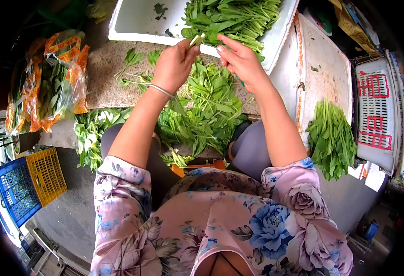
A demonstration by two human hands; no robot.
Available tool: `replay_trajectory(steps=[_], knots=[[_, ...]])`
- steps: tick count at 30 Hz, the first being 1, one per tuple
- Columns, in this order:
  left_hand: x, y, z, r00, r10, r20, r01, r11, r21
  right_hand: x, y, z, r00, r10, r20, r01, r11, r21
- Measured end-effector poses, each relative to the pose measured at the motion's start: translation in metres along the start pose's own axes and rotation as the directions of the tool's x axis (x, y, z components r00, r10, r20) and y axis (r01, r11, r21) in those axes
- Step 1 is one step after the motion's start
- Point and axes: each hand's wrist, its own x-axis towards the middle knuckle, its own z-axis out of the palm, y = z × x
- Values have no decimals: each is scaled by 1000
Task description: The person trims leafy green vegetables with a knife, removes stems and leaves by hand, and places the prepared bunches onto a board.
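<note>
My left hand (175, 66) is closed in a pinch on a leafy green stalk (196, 40). Its pale cut end points up from the fingers, and leaves hang below the wrist. Just to the right is my right hand (242, 64), with index finger and thumb apart and the other fingers curled. A small green thing (242, 83) shows beneath those curled fingers; its kind is hidden. Loose leafy greens (206, 99) lie in a heap below both hands. Beyond them, a white foam box (139, 30) holds a bundle of trimmed greens (232, 18).
More greens (89, 138) lie at the left by my knee. A printed plastic bag of greens (54, 78) stands farther left, above blue and yellow crates (45, 177). On the right, a bunch of greens (331, 138) rests by a white foam lid (324, 69) and a white basket (374, 110).
</note>
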Motion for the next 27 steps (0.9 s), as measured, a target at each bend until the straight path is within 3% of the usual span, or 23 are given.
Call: replay_trajectory(steps=[1,3,4,8,10,13,17,19,24,25,27], knots=[[-1,-1,2,1000,-3,0,3,1000,0,-2,0,3,986,-167,14,164,980,115],[-5,4,6,995,95,-17,-91,983,161,-4,-2,4,978,-183,103,162,970,184],[-6,9,5,999,44,14,-46,980,195,-2,0,6,977,-176,120,154,973,170],[-6,7,7,999,49,13,-51,983,177,0,0,6,978,-148,150,121,977,174],[-5,6,6,992,-5,126,13,998,-63,1,0,5,976,-135,170,99,974,205],[-1,-11,13,978,51,203,-13,983,-185,1,1,4,973,-133,186,79,958,275],[-4,-10,15,979,16,205,30,975,-219,6,8,5,976,-96,194,33,952,305],[-6,3,11,969,-57,239,152,904,-401,10,10,3,974,-87,208,18,949,313],[-4,3,10,960,-100,260,203,890,-409,9,8,-2,950,-289,119,302,946,-114],[-4,4,10,959,-108,261,212,887,-411,9,9,-2,950,-289,121,303,946,-115],[-2,-1,8,966,-96,241,175,927,-332,9,14,-2,858,-511,-46,417,747,-517]])
